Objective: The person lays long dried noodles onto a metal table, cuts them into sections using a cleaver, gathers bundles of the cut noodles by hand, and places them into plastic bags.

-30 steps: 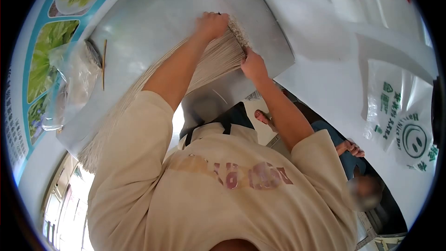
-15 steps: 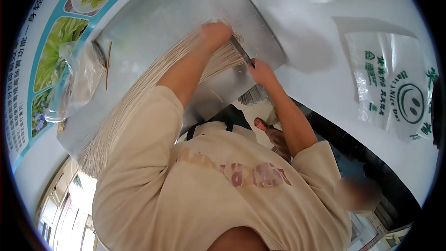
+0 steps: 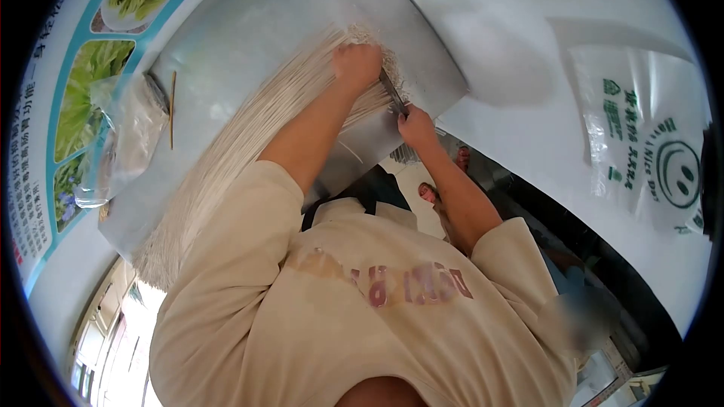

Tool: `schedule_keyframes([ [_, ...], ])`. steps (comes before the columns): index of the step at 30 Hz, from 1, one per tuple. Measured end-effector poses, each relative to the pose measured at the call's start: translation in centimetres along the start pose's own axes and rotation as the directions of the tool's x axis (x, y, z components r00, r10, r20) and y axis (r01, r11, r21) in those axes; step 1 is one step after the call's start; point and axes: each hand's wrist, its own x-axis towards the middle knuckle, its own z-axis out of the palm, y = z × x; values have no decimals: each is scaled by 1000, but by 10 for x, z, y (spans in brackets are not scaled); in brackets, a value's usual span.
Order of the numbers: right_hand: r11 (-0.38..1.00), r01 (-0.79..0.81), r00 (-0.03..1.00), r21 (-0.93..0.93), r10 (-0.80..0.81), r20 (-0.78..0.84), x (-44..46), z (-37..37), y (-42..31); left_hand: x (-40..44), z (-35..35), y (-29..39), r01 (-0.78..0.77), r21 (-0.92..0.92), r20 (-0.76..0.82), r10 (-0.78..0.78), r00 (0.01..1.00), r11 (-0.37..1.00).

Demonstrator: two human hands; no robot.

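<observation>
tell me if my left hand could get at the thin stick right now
Probably yes, if it lifts off the pale strands: the left hand rests on them, but the thin stick lies uncovered on that side.

Layout of worktop and surroundings, upper half of the frame.
The strands point(image 3: 249, 132) lie on the worktop point(image 3: 241, 38), running from lower left to upper centre; short pieces point(image 3: 394, 68) lie at their upper end. The knife point(image 3: 392, 92) crosses near that end, between the left hand point(image 3: 358, 65), on the strands, and the right hand point(image 3: 417, 125), at its lower end. A stick point(image 3: 172, 109) lies left of the strands, with a plastic bag point(image 3: 130, 136) just left of it. A printed bag point(image 3: 652, 139) lies apart, at frame right.
</observation>
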Motion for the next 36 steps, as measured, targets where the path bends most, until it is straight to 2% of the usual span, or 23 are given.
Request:
schedule_keyframes([
  [2, 1000, -1, 1000, -15, 1, 14, 2, -5, 0, 2, -5, -1, -5, -21, -35, 4, 999, 1000],
  [4, 1000, 8, 999, -19, -8, 37, 7, -7, -3, -1, -17, -13, 52, -143, 70, -42, 997, 988],
  [6, 999, 40, 999, -35, -39, 15, 13, -4, 7, 21, 9, -70, 8, -70, 53, -4, 999, 998],
  [7, 999, 43, 999, -24, -43, 9, 16, -4, 10, 16, 39, -127, -167, -78, -427, 118, 896, 983],
  [9, 1000, 23, 999, 13, -24, 41, 25, -7, 14, 6, 64, -237, -42, -377, -624, -220, 750, 925],
  [10, 1000, 25, 999, 18, -26, 37, 28, -9, 15, -39, 14, -242, 117, -580, -503, -467, 727, 806],
  [11, 1000, 1, 999, 24, -2, 45, 30, -12, 14, -60, 3, -283, 301, -492, -466, -539, 702, 817],
  [13, 999, -12, 998, 35, 10, 61, 30, -16, 14, -107, 9, -351, 463, -227, -669, -483, 566, 857],
  [14, 999, -27, 999, 40, 26, 44, 31, -16, 14, -121, 7, -364, 480, -221, -678, -488, 550, 849],
  [16, 998, -44, 999, 44, 42, 31, 31, -13, 9, -157, -9, -399, 621, -142, -511, -595, 621, 771],
  [17, 998, -47, 999, 38, 46, 28, 30, -13, 5, -164, -12, -406, 679, -34, -470, -611, 636, 733],
  [20, 998, 36, 999, 44, -36, 4, 31, -11, 1, -183, -18, -420, 627, -73, -475, -580, 662, 776],
  [22, 999, -45, 997, -19, 46, 68, 29, -15, 0, -180, -25, -414, 610, -82, -433, -580, 690, 788],
  [23, 998, -59, 996, -28, 61, 59, 26, -15, 0, -175, -15, -433, 598, -88, -425, -573, 701, 797],
  [25, 998, -16, 1000, -65, 17, 20, 29, -16, -3, -147, 12, -487, 524, 122, -417, -435, 798, 843],
  [27, 990, 5, 1000, -141, -6, -12, 30, -26, -7, -142, -7, -465, 582, 43, -328, -539, 776, 812],
  [29, 988, -26, 998, -153, 16, -65, 33, -33, -15, -141, -11, -457, 540, -71, -463, -508, 727, 838],
  [30, 988, -43, 996, -147, 31, -84, 36, -35, -21, -143, -28, -441, 520, -66, -467, -487, 738, 851],
  [32, 996, -23, 993, -85, 13, -117, 37, -39, -30, -145, -67, -391, 423, -298, -363, -512, 779, 856],
  [33, 997, -34, 992, -74, 25, -125, 38, -41, -36, -141, -69, -379, 413, -288, -365, -497, 787, 864],
  [35, 999, -22, 998, -36, 20, -65, 43, -41, -48, -135, -75, -357, 44, -557, -492, -373, 786, 829],
  [36, 999, -26, 997, -25, 24, -68, 46, -37, -50, -134, -73, -338, -61, -689, -464, -375, 802, 722],
])
